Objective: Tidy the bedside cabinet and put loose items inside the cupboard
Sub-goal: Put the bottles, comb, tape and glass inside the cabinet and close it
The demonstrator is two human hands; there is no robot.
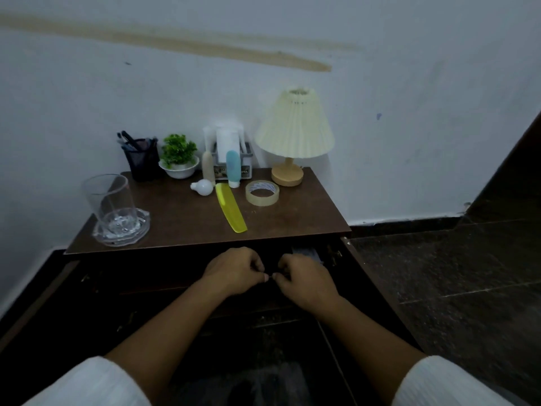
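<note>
Both hands are low in front of the open cupboard (205,294), below the cabinet top (292,212). The left hand (234,271) and the right hand (304,276) are curled, fingertips pinching something very small between them (too dark to name it). I judge the step is handling an item at the cupboard mouth. Next should come the loose items. The yellow comb (230,208) lies flat near the front edge, long axis from back toward front, slightly rightward; the tape roll (262,192) is just beside it
</note>
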